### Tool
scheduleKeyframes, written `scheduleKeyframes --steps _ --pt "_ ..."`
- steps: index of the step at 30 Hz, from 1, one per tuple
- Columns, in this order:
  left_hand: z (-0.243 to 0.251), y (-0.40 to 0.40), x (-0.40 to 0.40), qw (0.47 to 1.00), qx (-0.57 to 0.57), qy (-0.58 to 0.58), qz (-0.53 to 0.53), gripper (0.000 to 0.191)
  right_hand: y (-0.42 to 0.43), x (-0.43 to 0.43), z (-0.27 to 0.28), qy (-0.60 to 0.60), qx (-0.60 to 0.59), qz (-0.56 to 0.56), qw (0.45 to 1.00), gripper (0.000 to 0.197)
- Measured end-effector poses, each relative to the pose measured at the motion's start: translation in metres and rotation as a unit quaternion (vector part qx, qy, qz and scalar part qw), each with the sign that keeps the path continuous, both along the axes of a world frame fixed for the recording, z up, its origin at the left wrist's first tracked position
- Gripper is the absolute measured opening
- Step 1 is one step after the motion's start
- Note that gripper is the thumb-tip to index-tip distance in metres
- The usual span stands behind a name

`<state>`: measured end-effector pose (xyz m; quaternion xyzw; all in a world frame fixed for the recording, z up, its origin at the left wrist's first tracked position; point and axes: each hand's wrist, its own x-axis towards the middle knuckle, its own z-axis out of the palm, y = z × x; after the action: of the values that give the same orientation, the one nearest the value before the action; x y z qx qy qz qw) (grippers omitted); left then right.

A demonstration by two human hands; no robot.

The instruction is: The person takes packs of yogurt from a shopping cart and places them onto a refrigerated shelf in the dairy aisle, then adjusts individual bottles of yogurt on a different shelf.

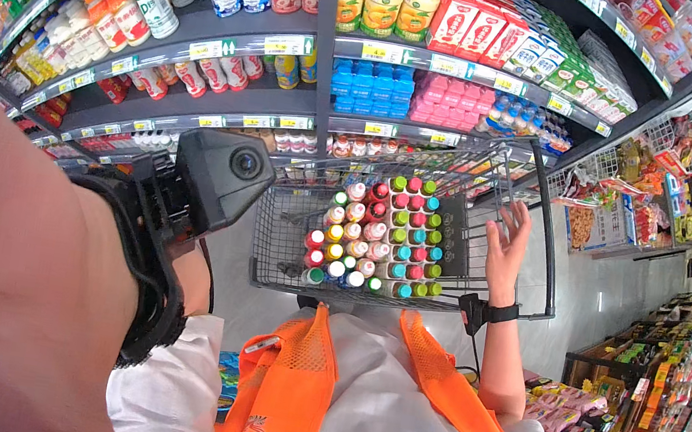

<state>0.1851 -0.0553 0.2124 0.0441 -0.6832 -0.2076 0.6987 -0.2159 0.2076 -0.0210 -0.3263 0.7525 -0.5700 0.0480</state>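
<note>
My right hand (pixel 507 243) is raised at the handle end of a wire shopping cart (pixel 279 233), between the basket and the handle bar (pixel 545 232), fingers apart and holding nothing. A black strap with a small device circles that wrist. My left arm, blurred and very near the view, fills the left side; a black camera (pixel 224 181) is strapped to it, and the left hand's fingers are out of view. Inside the cart stand bottles with red, white and yellow caps (pixel 334 251), beside rows of bottles with green, pink and blue caps (pixel 417 237).
Dark store shelves (pixel 256 95) of bottled and boxed drinks run along the cart's far side. Yellow bottles (pixel 383 3) and red-and-white cartons (pixel 455 24) stand on an upper shelf. Packaged goods (pixel 578 412) fill displays at the right. An orange mesh vest (pixel 285 401) covers my front.
</note>
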Motion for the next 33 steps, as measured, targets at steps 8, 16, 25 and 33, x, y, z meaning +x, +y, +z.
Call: scheduleKeyframes --steps 8,16,25,33 --pt "0.006 -0.012 0.023 1.000 0.001 0.010 -0.006 0.017 0.015 0.021 0.008 -0.014 -0.027 -0.020 0.999 0.066" --pt "0.001 0.018 0.019 1.000 -0.003 0.004 -0.009 0.018 0.034 0.013 0.012 -0.028 -0.018 -0.010 0.999 0.067" --pt "0.027 0.024 -0.009 0.999 -0.020 -0.021 -0.019 0.019 -0.001 -0.025 0.017 -0.032 -0.035 0.029 0.998 0.063" --pt "0.102 0.055 0.018 0.998 0.030 -0.038 -0.041 0.020 0.070 -0.050 0.050 0.062 -0.032 0.071 0.995 0.055"
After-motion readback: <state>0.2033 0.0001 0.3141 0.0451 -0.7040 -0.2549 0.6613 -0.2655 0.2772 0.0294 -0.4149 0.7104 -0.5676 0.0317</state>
